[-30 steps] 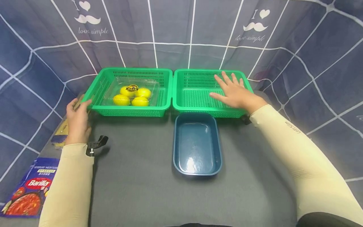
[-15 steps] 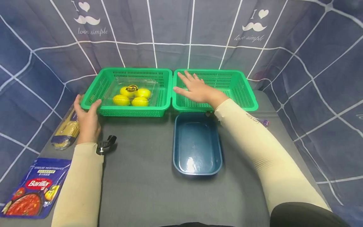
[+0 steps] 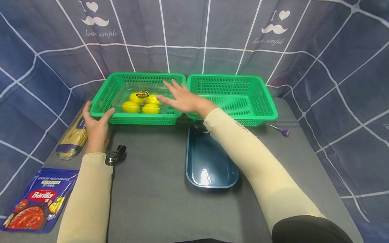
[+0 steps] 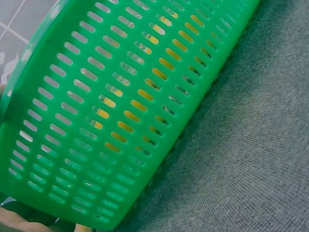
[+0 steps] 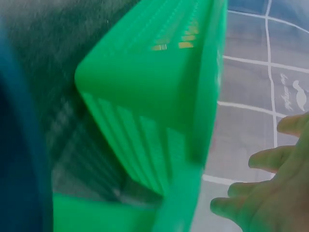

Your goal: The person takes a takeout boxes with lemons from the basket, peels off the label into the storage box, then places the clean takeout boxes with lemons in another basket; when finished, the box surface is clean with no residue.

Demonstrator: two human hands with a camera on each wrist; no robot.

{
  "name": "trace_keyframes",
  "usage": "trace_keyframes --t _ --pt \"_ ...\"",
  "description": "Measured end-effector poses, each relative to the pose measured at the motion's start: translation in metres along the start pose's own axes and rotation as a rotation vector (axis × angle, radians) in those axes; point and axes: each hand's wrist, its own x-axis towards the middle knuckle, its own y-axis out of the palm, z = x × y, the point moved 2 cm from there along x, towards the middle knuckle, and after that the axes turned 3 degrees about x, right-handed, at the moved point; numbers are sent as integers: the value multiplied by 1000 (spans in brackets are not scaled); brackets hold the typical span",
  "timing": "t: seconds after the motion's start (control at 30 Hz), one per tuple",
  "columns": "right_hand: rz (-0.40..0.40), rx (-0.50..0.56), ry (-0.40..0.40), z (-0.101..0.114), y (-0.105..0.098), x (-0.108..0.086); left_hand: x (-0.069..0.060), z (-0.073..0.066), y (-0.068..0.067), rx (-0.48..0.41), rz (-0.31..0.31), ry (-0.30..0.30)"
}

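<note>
Two green slotted plastic baskets stand side by side at the back in the head view. In the left basket [image 3: 139, 118] lies a clear plastic box [image 3: 120, 98] of yellow lemons [image 3: 139, 98] with a black label. My left hand [image 3: 98, 133] grips that basket's front left corner, thumb at the front rim and fingers round the side. Above the left basket's right part, my right hand [image 3: 185, 98] reaches with straight, spread fingers and holds nothing. The right basket [image 3: 261, 119] holds nothing visible. Partly under my right sleeve is a dark blue rectangular tub [image 3: 209, 158].
Left of my left arm lie a yellow and blue packet [image 3: 73, 138] and a blue Barilla pouch [image 3: 39, 199]. A purple lollipop [image 3: 285, 132] lies right of the baskets. Checked blue cloth [image 3: 179, 30] hangs at the back and both sides.
My right hand has moved left from over the right basket to over the left one. My left hand has shifted slightly right at the corner. The lollipop has come into view; the baskets have stayed put.
</note>
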Motion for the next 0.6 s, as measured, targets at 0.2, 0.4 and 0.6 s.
trace_keyframes --t 0.2,0.4,0.6 --pt "28 -4 -1 14 21 24 1 3 -3 35 -4 8" --pt "-6 122 112 19 37 43 -1 6 -4 37 -22 17" --pt "-78 301 251 23 42 54 1 5 -2 2 -14 33"
